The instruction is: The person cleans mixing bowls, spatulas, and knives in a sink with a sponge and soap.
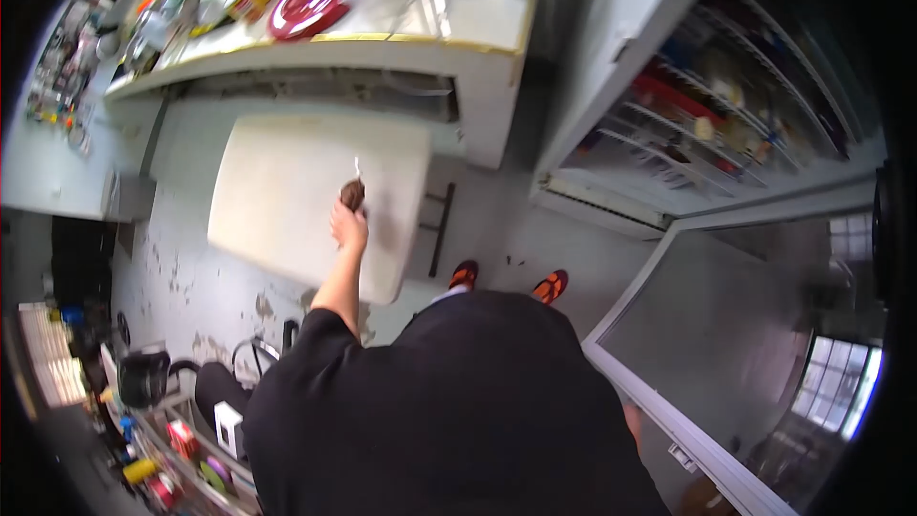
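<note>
My left hand (349, 227) reaches out over a white folding table (277, 172), its fingers closed around a small brown bundle (352, 194). A thin pale tip like twisted plastic sticks up from the bundle's far end; what is inside I cannot tell. The bundle overlaps the right half of the tabletop in this view. At my right side, only a sliver of bare skin (632, 422) shows between my black shirt and the edge of the open fridge door (707, 325). The right hand itself is hidden.
Beyond the table, a white counter (478, 24) carries a red lid (315, 5) and much clutter. To the right stands the open fridge (597, 182) with filled wire shelves. A shelf rack (181, 440) with bright items is at lower left, near a dark chair (143, 377).
</note>
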A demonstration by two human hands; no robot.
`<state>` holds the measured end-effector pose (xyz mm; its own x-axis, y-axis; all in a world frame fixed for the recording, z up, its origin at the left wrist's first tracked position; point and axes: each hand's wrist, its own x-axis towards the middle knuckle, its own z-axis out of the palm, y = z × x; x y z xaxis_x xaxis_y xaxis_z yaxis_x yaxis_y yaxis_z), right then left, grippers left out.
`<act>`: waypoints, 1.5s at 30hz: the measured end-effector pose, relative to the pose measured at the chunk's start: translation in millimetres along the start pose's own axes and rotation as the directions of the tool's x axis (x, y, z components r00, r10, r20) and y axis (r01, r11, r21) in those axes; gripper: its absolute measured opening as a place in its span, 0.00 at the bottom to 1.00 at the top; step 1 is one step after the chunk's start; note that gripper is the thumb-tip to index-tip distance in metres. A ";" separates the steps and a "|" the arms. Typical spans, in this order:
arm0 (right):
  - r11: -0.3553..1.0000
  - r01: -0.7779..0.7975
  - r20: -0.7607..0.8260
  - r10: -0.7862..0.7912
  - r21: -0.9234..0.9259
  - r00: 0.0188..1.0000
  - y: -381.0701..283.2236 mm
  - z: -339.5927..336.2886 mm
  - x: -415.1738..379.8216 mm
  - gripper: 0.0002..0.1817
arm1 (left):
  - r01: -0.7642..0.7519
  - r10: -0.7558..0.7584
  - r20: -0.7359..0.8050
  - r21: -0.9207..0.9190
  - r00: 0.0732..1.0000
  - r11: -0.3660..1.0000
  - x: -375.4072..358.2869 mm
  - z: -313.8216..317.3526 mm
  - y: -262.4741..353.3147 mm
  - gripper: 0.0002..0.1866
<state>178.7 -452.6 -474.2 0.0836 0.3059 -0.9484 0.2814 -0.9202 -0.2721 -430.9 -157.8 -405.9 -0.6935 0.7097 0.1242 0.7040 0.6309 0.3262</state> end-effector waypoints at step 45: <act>0.480 0.680 0.385 -0.576 -0.555 0.721 -454.6 23.7 -45.2 0.15 | 0.397 -0.549 -0.139 -0.548 0.824 0.736 -365.9 -109.2 -76.8 0.30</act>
<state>24.4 -54.0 -311.5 -0.4701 0.6562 -0.5902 0.7220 -0.0987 -0.6848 -248.0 -500.2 -374.0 -0.9793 0.1952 0.0540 0.1587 0.5742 0.8032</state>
